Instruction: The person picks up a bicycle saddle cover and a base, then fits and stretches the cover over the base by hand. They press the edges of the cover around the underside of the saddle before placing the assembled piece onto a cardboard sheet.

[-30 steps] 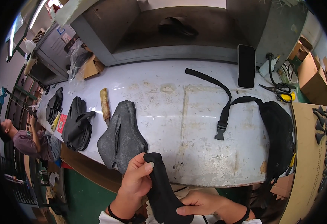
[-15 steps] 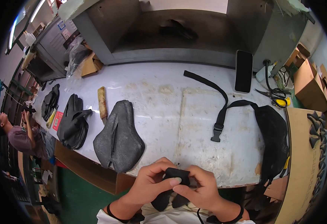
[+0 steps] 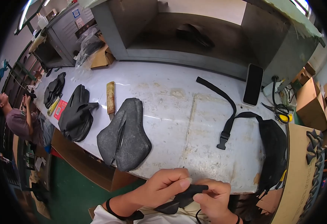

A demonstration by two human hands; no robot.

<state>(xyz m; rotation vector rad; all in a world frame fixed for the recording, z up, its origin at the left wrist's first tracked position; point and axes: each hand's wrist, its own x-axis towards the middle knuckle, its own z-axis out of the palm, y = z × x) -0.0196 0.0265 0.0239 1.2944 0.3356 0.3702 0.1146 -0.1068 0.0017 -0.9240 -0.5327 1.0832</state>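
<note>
Both hands hold a black piece of flexible sheet material (image 3: 187, 195) low in front of my body, at the table's near edge. My left hand (image 3: 167, 186) pinches its left part with thumb and fingers, and my right hand (image 3: 216, 198) grips the right end. Part of the piece hangs below my left hand, and the fingers cover some of its outline. Nearest to the left hand on the table lies a dark grey bicycle saddle pad (image 3: 135, 130) with a long slot down its middle.
Left of the pad are a worn-handled knife (image 3: 111, 98), a black saddle cover (image 3: 76, 121) and a red card (image 3: 60, 108). A black waist bag (image 3: 273, 153), phone (image 3: 253, 85) and scissors (image 3: 279, 110) lie right. A metal box (image 3: 189, 56) stands behind; a person (image 3: 21, 119) is far left.
The black piece has gone from bunched between both thumbs to drawn out sideways. My hands have shifted right and slightly apart, and the whole view has tilted a little.
</note>
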